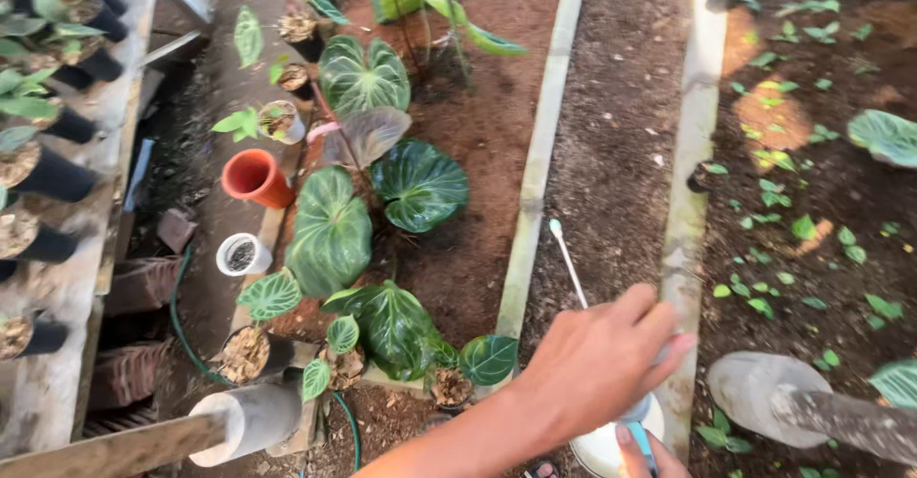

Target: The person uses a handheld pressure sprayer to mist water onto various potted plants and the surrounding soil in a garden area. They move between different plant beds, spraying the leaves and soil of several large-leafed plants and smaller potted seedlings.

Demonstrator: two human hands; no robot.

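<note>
My left hand (597, 363) reaches in from the bottom left and is closed over the top of a white spray bottle (600, 447). A thin white wand (567, 260) with a pale blue tip rises from under the fingers, pointing up-left over the concrete border (535, 168). At the bottom edge a small part of my right hand (642, 454) touches the bottle beside a blue piece; the remainder of that hand is out of frame. The nearest plants are dark green, white-veined, heart-shaped leaves (330, 234) in the red-soil bed to the left.
An orange pot (255, 177), a small white pot (243, 254) and a green hose (183, 330) lie left of the bed. Black pots line a shelf (57, 177) at far left. Right of a dirt path, seedlings (793, 220) dot a second bed; a concrete post (755, 392) lies nearby.
</note>
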